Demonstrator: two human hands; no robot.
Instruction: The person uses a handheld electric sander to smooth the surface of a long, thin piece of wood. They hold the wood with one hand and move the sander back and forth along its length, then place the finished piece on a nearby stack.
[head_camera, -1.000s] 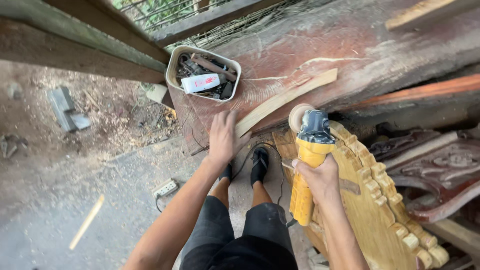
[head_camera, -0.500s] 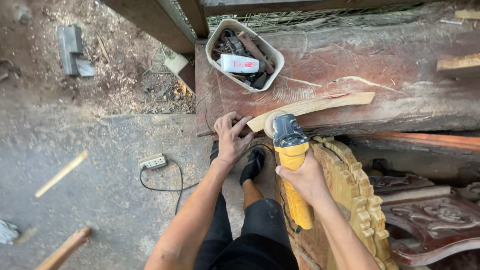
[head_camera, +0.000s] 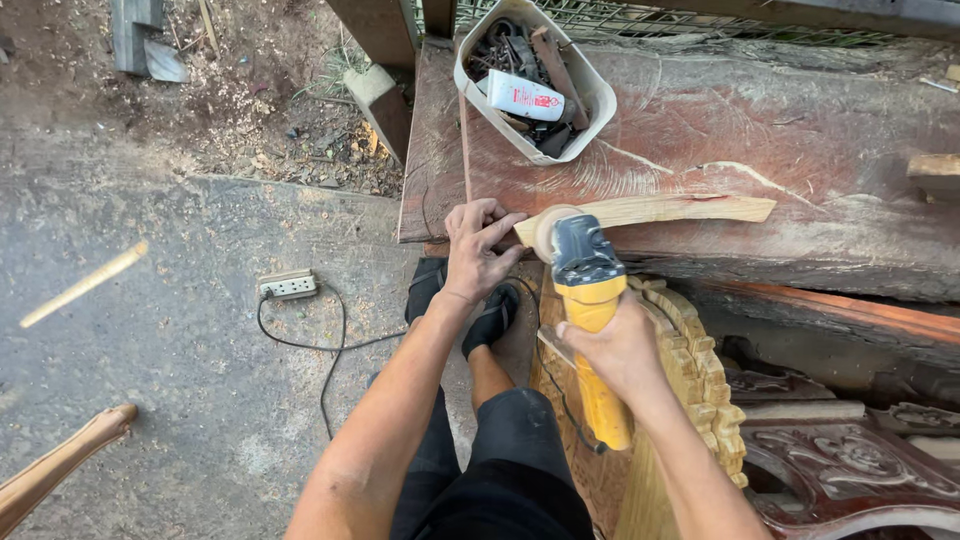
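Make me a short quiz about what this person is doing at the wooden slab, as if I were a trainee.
1. True or false: the right hand grips the yellow grinder.
2. What does the left hand press on? A) the white tub B) the pale curved strip of wood C) the power strip
3. Fill in: the white tub of tools stands on the big reddish ____.

Key:
1. True; its disc meets the near end of the pale curved strip of wood.
2. B; the fingers lie at the strip's end beside the disc, far from the power strip on the ground.
3. slab.
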